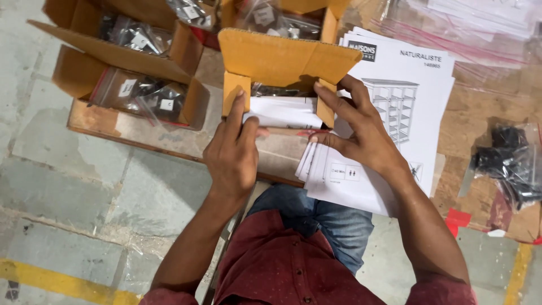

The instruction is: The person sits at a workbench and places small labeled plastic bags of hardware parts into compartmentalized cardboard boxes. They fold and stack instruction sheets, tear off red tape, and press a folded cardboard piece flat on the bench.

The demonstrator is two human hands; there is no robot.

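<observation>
A small open cardboard box stands on a wooden board in front of me, with white folded papers and a bag of dark hardware inside. My left hand presses the box's left side flap with its fingers. My right hand holds the right side flap, fingers curled on its edge. Under my right hand lies a stack of white instruction sheets with a shelf drawing.
Two open cardboard boxes with bagged dark hardware sit at the left. Clear zip bags lie at the top right. A bag of black parts rests at the right. The wooden board's edge borders a tiled floor with a yellow line.
</observation>
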